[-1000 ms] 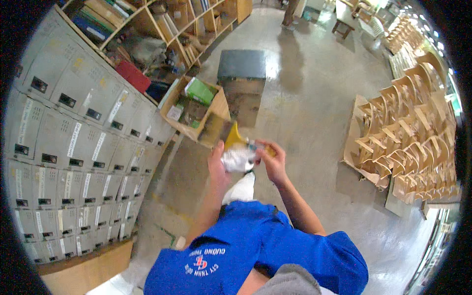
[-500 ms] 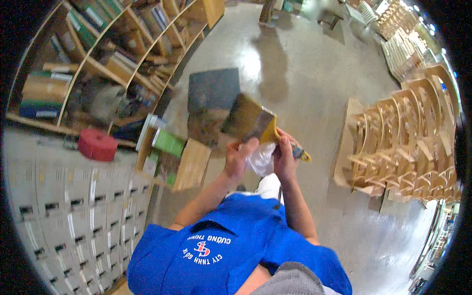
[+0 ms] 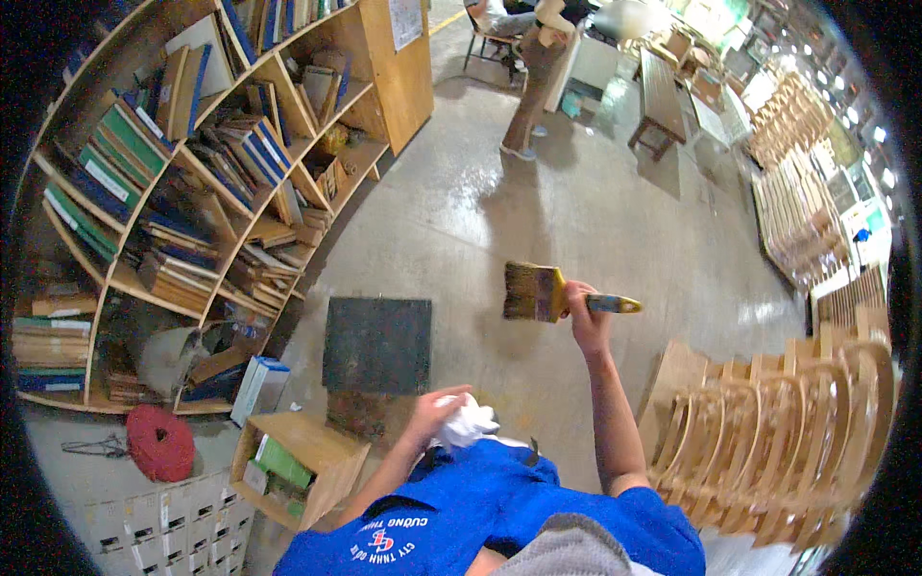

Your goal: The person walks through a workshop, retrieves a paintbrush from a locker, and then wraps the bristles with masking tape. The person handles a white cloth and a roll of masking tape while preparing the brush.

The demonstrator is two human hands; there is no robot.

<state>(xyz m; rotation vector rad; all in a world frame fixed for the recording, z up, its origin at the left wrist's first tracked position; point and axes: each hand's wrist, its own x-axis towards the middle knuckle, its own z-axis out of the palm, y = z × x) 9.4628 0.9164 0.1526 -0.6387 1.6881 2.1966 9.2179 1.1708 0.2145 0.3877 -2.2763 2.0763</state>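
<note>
Out in front of me, my right hand (image 3: 580,309) is closed round a wide paintbrush (image 3: 535,292), near where its handle meets the head. The bristles point left and the blue and yellow handle sticks out to the right. Close to my waist, my left hand (image 3: 438,411) grips a crumpled white cloth (image 3: 468,421), its fingers partly hidden by it. The two hands are well apart.
A dark square mat (image 3: 376,344) lies on the floor ahead. At left are wooden shelves (image 3: 216,278) of binders and boards, a red roll (image 3: 160,444) and a wooden box (image 3: 331,470). Curved wooden frames (image 3: 768,432) stack at right. Another person (image 3: 540,82) stands farther off.
My right hand has carried the paintbrush forward and right, away from my left hand. My left hand has drawn back toward my waist with the white cloth. The view has tilted up.
</note>
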